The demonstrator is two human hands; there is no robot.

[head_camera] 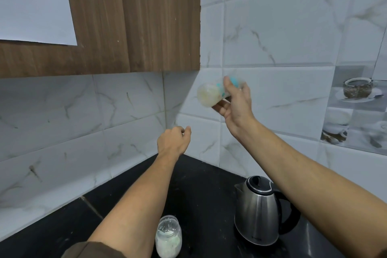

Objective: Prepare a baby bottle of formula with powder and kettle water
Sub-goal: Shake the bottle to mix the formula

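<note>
Right hand (235, 102) fingers wrap clear plastic baby bottle with turquoise print (210, 94), held sideways high above black bench (199, 184), blurred. Likely shaking to mix. Left hand (173, 140) curled, seemingly empty. Next: check the powder has dissolved, keep the grip firm.

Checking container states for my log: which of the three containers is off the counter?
The baby bottle, held tilted by the right hand; the powder jar and kettle stand on the counter.
</note>
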